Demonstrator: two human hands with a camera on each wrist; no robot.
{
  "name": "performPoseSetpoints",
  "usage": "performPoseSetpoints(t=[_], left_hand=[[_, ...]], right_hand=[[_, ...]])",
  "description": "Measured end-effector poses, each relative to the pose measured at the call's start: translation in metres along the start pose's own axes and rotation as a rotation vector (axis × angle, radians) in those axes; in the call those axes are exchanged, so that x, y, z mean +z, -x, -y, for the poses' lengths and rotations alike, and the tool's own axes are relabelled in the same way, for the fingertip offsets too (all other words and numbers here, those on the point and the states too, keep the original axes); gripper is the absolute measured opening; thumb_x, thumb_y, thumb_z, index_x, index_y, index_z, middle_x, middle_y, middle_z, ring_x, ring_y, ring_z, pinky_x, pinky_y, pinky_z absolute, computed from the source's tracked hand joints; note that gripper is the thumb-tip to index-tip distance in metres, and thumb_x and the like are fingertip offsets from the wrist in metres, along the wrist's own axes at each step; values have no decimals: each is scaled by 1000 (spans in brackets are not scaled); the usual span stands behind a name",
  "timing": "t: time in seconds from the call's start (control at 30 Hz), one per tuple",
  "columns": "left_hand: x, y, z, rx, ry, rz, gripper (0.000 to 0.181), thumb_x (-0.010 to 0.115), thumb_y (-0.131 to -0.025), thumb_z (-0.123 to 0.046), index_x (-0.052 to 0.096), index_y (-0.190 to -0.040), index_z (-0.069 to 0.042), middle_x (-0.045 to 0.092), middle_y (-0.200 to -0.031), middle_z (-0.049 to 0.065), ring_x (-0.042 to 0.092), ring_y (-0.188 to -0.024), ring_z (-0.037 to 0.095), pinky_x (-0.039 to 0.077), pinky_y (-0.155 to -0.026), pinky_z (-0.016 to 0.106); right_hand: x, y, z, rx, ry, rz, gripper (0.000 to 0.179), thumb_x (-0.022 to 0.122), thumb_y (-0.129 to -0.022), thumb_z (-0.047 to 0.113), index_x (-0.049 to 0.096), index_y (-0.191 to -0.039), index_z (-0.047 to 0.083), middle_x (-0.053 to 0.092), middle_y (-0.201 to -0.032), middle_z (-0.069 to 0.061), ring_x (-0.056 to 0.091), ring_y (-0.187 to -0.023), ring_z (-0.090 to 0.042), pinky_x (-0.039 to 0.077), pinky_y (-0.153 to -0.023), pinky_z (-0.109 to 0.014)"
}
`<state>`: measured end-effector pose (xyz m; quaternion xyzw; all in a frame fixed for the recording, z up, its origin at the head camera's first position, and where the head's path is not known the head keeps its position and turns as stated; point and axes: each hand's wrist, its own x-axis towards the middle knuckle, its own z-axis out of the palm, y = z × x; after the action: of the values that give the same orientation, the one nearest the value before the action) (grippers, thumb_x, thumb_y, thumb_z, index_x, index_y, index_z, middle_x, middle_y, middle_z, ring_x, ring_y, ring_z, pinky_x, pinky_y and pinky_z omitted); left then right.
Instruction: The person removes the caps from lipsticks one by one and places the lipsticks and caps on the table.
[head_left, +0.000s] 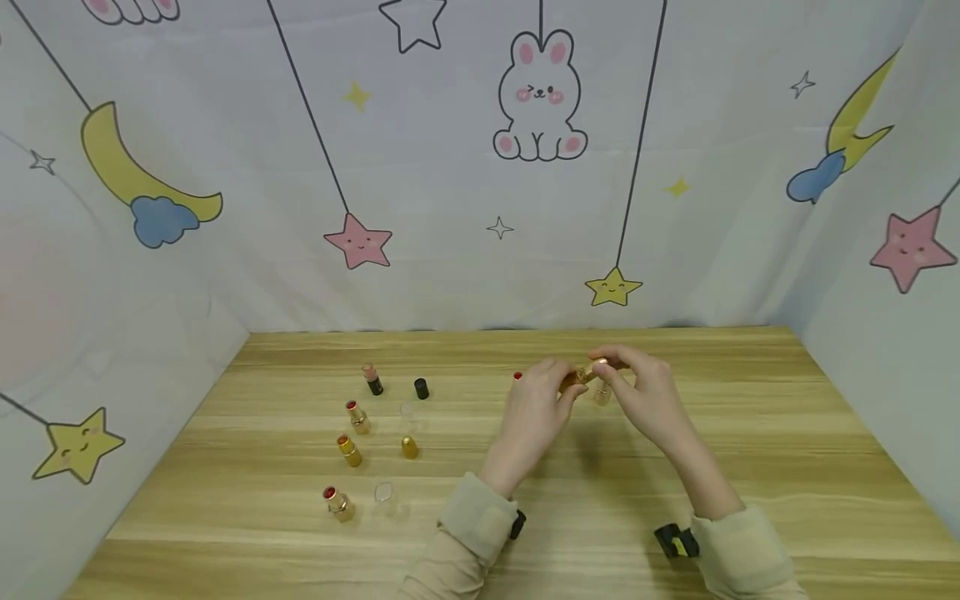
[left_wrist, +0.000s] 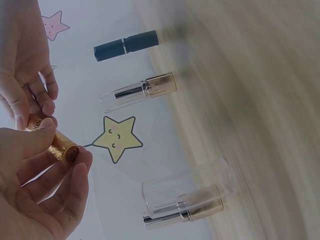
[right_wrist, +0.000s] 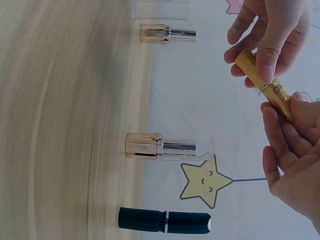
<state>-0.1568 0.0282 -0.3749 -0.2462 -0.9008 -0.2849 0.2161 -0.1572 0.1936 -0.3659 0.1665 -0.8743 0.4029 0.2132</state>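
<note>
Both hands hold one gold lipstick tube (head_left: 588, 372), tilted and raised above the table. My left hand (head_left: 531, 410) pinches one end between thumb and fingers. The other end sits between the thumb and fingers of my right hand (head_left: 647, 398). A seam shows partway along the tube (right_wrist: 264, 86), and both parts are together. Behind the hands stand a clear-capped lipstick (right_wrist: 160, 148), a black lipstick tube (right_wrist: 164, 221) and an uncapped lipstick (right_wrist: 167, 34). In the head view, the black tube is hidden.
At left on the wooden table (head_left: 247, 533) stand several uncapped lipsticks, including a pink one (head_left: 372, 379) and a gold one (head_left: 348, 450). Beside them are a black cap (head_left: 422, 388), a gold cap (head_left: 408, 447) and clear caps (head_left: 384, 497). A printed curtain (head_left: 465, 167) encloses the table.
</note>
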Motion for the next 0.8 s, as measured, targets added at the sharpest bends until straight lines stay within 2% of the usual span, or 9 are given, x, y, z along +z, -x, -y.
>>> performPoseSetpoints(t=[0.2, 0.47, 0.67, 0.8], left_hand=[[2, 0, 2, 5, -11, -7, 17, 69, -87, -25, 69, -97, -11, 71, -92, -1, 66, -81, 10, 51, -69, 18], [2, 1, 4, -17, 32, 17, 19, 69, -87, -22, 70, -101, -9, 71, -94, 1, 66, -82, 10, 51, -71, 17], [1, 1, 4, -5, 11, 15, 18, 70, -87, -21, 71, -100, -9, 72, -93, 1, 66, -81, 10, 52, -70, 17], [2, 2, 6, -25, 14, 33, 17, 69, -88, -22, 71, -99, -9, 72, -94, 1, 67, -82, 11, 52, -69, 18]], right_hand=[[2, -1, -2, 5, 12, 1, 17, 64, -91, 12, 69, -106, 4, 72, -92, -9, 67, -89, -24, 49, -83, -44], [4, -1, -3, -4, 13, 17, 18, 63, -92, 12, 68, -107, 4, 72, -95, -10, 66, -90, -25, 49, -84, -45], [5, 0, -3, -9, 15, 26, 19, 63, -92, 12, 68, -107, 2, 72, -96, -10, 66, -91, -25, 49, -84, -45], [4, 0, -3, -13, 5, 7, 18, 63, -91, 9, 68, -107, 3, 71, -97, -11, 66, -92, -25, 49, -84, -45]])
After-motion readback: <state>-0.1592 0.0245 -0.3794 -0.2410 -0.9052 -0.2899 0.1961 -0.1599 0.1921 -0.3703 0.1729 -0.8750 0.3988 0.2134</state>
